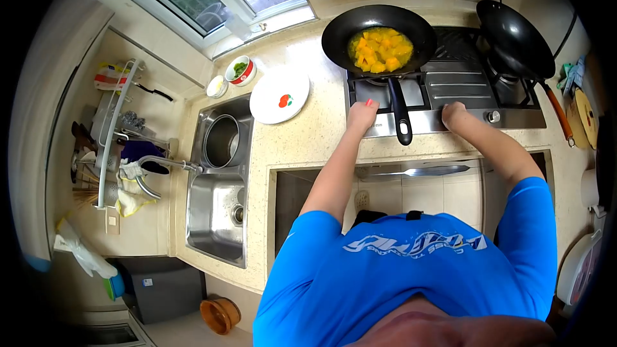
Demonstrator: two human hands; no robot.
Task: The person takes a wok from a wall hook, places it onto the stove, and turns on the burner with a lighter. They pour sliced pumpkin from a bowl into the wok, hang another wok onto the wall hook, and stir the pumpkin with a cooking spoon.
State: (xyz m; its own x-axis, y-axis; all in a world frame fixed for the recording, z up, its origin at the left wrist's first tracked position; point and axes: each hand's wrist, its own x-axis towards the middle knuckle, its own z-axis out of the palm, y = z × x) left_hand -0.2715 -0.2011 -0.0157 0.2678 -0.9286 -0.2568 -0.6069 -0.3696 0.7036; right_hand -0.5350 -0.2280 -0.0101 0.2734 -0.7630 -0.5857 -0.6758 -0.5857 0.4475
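Note:
My left hand point(364, 115) is closed, thumb on top, at the front left corner of the gas stove point(463, 87). I see nothing sticking out of it. Curled against the stove's front panel, my right hand point(454, 117) has its fingertips hidden. A control knob point(493, 116) shows just to its right. Between my hands lies the black handle point(400, 112) of a wok point(337, 35), and neither hand touches it. The wok sits on the left burner with orange-yellow chunks point(382, 50) in liquid inside.
A second wok point(514, 35) stands on the right burner. On the counter left are a white plate point(270, 93), a red-and-white bowl of greens point(241, 71) and a small dish point(216, 86). Beyond is a double sink point(215, 218) holding a pot point(222, 141).

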